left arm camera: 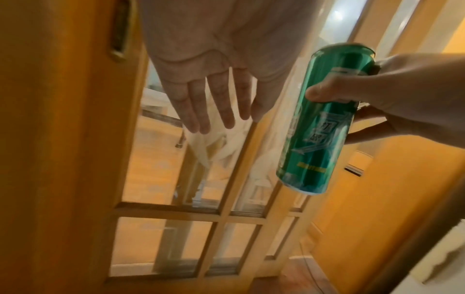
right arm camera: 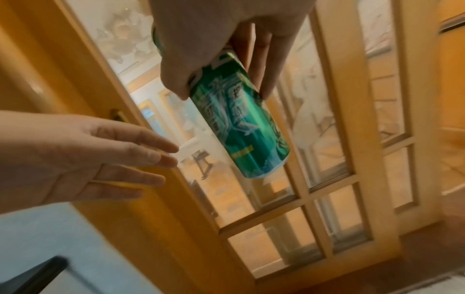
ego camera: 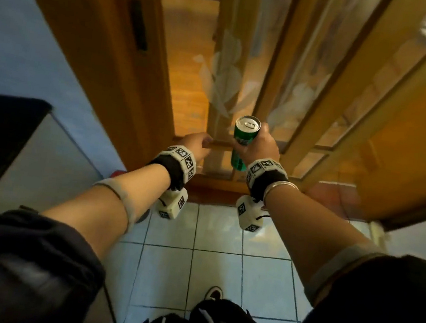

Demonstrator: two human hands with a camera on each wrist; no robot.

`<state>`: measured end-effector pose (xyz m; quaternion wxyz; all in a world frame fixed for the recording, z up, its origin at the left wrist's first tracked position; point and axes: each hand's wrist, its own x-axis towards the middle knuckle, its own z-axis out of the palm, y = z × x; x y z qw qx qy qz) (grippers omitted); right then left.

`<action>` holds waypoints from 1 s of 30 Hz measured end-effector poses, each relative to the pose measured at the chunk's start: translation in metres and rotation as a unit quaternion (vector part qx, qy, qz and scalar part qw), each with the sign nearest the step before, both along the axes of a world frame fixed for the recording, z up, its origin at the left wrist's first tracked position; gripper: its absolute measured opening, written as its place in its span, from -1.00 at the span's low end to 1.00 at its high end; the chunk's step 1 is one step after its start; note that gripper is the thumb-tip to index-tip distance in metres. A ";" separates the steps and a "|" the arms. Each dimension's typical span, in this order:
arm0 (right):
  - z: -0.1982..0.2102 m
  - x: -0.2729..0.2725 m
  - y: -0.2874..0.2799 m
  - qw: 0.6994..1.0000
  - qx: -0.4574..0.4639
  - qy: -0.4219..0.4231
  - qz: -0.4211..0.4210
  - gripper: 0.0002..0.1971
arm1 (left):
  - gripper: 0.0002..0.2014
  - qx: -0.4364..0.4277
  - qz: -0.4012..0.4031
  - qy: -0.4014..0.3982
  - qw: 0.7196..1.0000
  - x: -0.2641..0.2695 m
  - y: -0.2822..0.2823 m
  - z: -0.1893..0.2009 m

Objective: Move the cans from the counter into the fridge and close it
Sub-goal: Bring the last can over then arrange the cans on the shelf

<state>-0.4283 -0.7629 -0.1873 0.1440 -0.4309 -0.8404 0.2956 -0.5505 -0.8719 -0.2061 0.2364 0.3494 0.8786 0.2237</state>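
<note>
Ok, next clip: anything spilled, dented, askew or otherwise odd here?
Nothing spilled or damaged. The green can looks sealed and undented, gripped upright by the right hand. The left hand is empty, fingers straight, near the glass-paned wooden door. Only oddity: no fridge or counter is clearly in view.

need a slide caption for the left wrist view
Left hand reaches open-fingered toward a glass-paned wooden door while the right hand holds a green can beside it.
</note>
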 end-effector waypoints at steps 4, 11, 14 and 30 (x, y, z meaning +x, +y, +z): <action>-0.001 0.050 0.068 0.997 -0.026 0.006 -0.066 -0.35 | -0.67 -0.008 -0.078 0.014 0.997 0.033 0.082 0.000; -0.002 0.143 0.147 0.976 -0.008 -0.020 -0.215 -0.37 | -0.66 -0.027 -0.225 0.022 0.974 0.105 0.200 -0.003; -0.004 0.182 0.175 0.961 -0.010 -0.021 -0.277 -0.31 | -0.66 -0.025 -0.279 0.004 0.960 0.137 0.246 -0.008; 0.019 0.331 0.282 0.823 0.000 0.039 -0.566 -0.37 | -0.66 0.003 -0.555 0.014 0.832 0.298 0.466 0.010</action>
